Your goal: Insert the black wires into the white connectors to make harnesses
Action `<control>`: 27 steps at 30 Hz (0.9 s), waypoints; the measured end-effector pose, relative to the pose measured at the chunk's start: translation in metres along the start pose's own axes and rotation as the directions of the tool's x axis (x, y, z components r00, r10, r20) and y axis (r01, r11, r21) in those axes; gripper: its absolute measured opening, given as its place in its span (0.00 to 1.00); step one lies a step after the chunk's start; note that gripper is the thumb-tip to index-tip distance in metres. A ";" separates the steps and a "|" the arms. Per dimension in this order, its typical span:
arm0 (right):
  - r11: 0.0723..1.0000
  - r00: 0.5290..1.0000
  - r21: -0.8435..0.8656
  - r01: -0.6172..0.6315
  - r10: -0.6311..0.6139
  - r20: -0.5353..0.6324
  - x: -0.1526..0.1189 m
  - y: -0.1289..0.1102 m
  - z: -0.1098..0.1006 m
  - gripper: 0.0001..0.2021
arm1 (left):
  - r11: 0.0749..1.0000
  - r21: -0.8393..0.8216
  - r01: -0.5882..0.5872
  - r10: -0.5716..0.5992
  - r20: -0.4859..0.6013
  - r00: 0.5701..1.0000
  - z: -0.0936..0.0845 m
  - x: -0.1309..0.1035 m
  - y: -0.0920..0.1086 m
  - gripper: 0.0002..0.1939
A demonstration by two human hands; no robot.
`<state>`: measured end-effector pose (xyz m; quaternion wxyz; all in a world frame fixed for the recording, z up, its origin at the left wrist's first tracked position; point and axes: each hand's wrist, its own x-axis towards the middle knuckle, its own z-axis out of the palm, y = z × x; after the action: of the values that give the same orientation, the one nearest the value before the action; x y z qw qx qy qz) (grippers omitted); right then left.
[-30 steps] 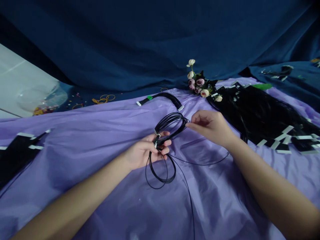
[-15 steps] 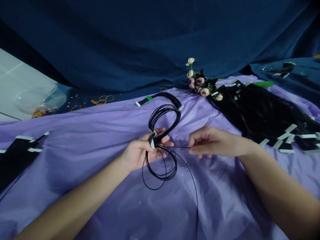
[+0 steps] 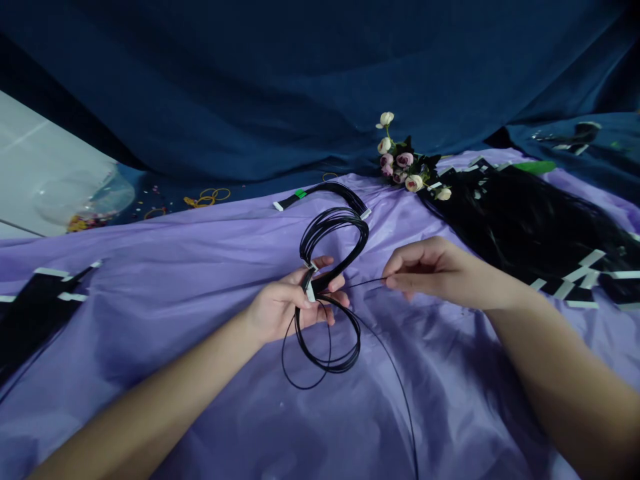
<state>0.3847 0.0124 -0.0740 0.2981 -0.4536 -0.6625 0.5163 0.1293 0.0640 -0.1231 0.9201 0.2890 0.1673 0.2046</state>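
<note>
A black cable bundle (image 3: 345,250) is looped into two coils, one above the other, with a white connector (image 3: 311,291) between them. My left hand (image 3: 295,303) grips the bundle at that connector, thumb on top and fingers underneath. Between its pinched thumb and forefinger, my right hand (image 3: 425,270) holds a thin black wire (image 3: 367,284) that runs out from the bundle. Another loose strand (image 3: 395,367) curves down to the bottom edge. Beyond the upper coil lies a flat cable end with green tape (image 3: 301,194).
Purple cloth (image 3: 175,280) covers the surface. Black cables with white connectors (image 3: 535,220) spread at the right, and more black cables (image 3: 37,307) lie at the left. Artificial flowers (image 3: 405,160), yellow bands (image 3: 213,196) and a clear plastic container (image 3: 107,193) are farther back.
My right hand has moved slightly up and to the right with the thin wire, which now slopes upward. The coils sit a little farther right in view.
</note>
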 end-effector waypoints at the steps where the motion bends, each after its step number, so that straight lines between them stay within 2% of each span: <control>1: 0.999 0.999 0.046 -0.016 0.017 -0.034 -0.001 0.000 -0.002 0.08 | 1.000 0.004 0.005 -0.005 0.006 1.000 0.001 0.000 0.000 0.30; 4: 0.953 0.994 0.303 -0.015 0.046 -0.096 -0.005 -0.001 -0.010 0.09 | 1.000 -0.001 -0.001 0.001 0.004 1.000 0.003 0.000 0.000 0.30; 7: 0.848 0.984 0.520 0.103 -0.009 -0.179 -0.011 -0.006 -0.018 0.09 | 1.000 -0.014 -0.012 0.012 -0.030 0.999 0.004 0.000 0.000 0.30; 11: 0.837 0.926 0.510 0.196 0.013 -0.376 -0.009 -0.010 -0.016 0.08 | 1.000 -0.018 0.012 -0.013 -0.048 0.999 0.001 0.000 -0.001 0.31; 15: 0.805 0.835 0.476 0.354 -0.042 -0.549 0.002 -0.007 -0.003 0.11 | 0.999 -0.008 0.035 -0.035 -0.041 0.999 -0.004 0.000 -0.005 0.31; 17: 0.770 0.829 0.486 0.413 -0.097 -0.551 0.004 -0.003 0.004 0.14 | 0.998 0.005 0.058 -0.057 -0.040 0.998 -0.005 0.000 -0.006 0.31; 19: 0.763 0.863 0.493 0.417 -0.163 -0.478 0.004 0.001 0.009 0.13 | 0.997 0.017 0.081 -0.080 -0.041 0.996 -0.006 0.000 -0.007 0.32; 22: 0.837 0.896 0.401 0.373 -0.212 -0.390 0.000 0.004 0.017 0.06 | 0.994 0.031 0.101 -0.099 -0.050 0.994 -0.007 0.000 -0.008 0.31; 25: 0.945 0.873 0.076 0.317 -0.260 -0.413 0.000 0.005 0.024 0.07 | 0.992 0.067 0.107 -0.103 -0.062 0.993 -0.006 0.000 -0.008 0.29; 27: 0.940 0.859 -0.176 0.294 -0.340 -0.382 0.003 0.005 0.028 0.04 | 0.990 0.097 0.104 -0.099 -0.058 0.993 -0.005 0.000 -0.008 0.28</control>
<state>0.3607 0.0034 -0.0869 0.4844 -0.4516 -0.6791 0.3166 0.1295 0.0601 -0.1317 0.9090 0.3202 0.2160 0.1563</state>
